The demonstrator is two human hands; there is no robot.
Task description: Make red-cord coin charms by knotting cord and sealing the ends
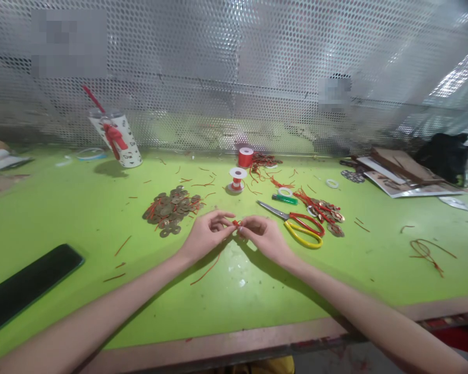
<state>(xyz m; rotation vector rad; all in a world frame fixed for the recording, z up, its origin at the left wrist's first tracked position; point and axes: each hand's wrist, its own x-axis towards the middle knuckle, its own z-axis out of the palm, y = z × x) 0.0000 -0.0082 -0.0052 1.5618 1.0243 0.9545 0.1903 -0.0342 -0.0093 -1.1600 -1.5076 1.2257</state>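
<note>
No readable text, brand or number anywhere. The white tapered tumbler with a red bow (131, 150) bore small dark printed motifs, too small to make out. The flat, pale printed sheet of paper (393, 188) at the right carried a brownish print, too blurred to read. Any lettering on the small translucent green plastic lighter (285, 199) could not be made out.

From the matt red cord (237, 224), shiny metallic screen (203, 62) at twelve o'clock, glossy plastic lighter (287, 199) at two, smooth glossy tabletop (237, 309) at six
</note>
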